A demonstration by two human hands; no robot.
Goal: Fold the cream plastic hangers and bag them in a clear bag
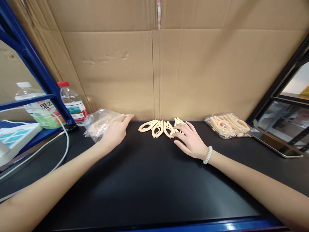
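Several beige plastic pieces that look like folded travel hangers (157, 129) lie fanned in a row at the back of the black table. My right hand (190, 140), with a pale coil band at the wrist, reaches over the right end of the row. Its fingers are spread, and the fingertips are at or on the last pieces, partly hiding them. My left hand (116, 130) is at the right side of a clear plastic bag (96, 124) with similar beige pieces inside. A finger stretches to the right; the others are mostly hidden.
Another clear bag of beige pieces (228, 125) lies at the right, beside a flat phone-like device (275, 143). A red-capped water bottle (73, 104), a juice bottle (40, 106) and a white cable (66, 145) are at the left. A cardboard wall (116, 74) stands behind.
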